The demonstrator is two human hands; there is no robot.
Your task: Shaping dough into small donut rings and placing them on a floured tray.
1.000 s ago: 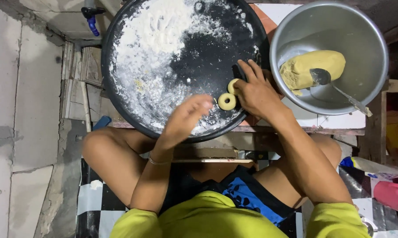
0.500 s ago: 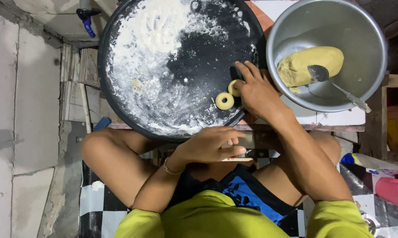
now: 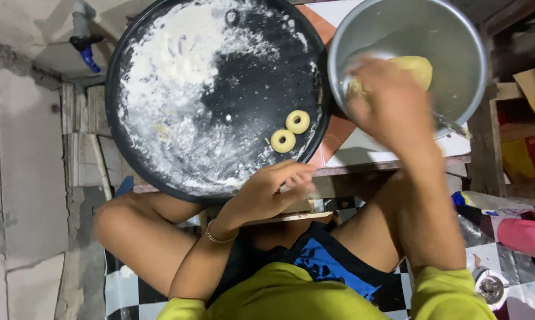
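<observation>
Right now the right hand [image 3: 391, 106], blurred so its grip can't be told, reaches into the steel bowl [image 3: 457, 35] for the dough lump [image 3: 418, 68], while the left hand [image 3: 270, 192], loosely curled and empty, hangs near the floured tray [image 3: 161, 148] rim, risking knocking the two dough rings [image 3: 290, 131] just beside it.

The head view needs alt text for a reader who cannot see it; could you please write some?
The right hand reaches into a metal bowl of yellow dough. The left hand rests at the rim of a floured black round tray holding two dough rings.
</observation>
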